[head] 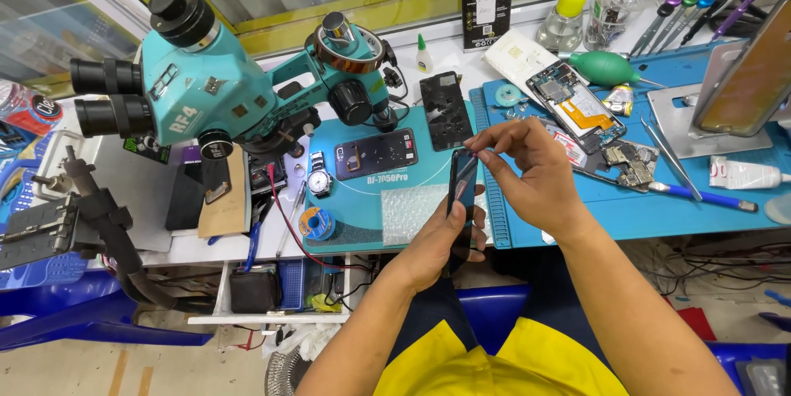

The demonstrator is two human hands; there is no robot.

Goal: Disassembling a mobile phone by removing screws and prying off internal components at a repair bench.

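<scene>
- Head view: the left hand (441,239) comes up from below and grips a dark phone (462,184) by its lower part, fingers wrapped round it, holding it on edge and nearly upright over the front edge of the bench
- The right hand (535,178) reaches in from the right with thumb and fingertips pressed together on the phone's top end, the other fingers curled
- The phone sits between both hands, just in front of the seam where a teal mat (362,206) meets a blue mat (626,215)
- On the teal mat lie a phone back (376,154) with its inside showing, a wristwatch (319,180), a solder spool (315,223) and a patch of bubble wrap (416,213)
- A black frame (446,110) leans at the rear of the teal mat
- A teal microscope (206,74) stands at the left, its eyepieces pointing left
- On the blue mat an opened phone (577,103) lies near a circuit board (626,164), with tweezers (669,157) to their right
- A green blower (606,68) rests behind the opened phone, and a white tube (746,173) lies at the far right
- Yellow clothing (494,363) shows at the bottom edge
</scene>
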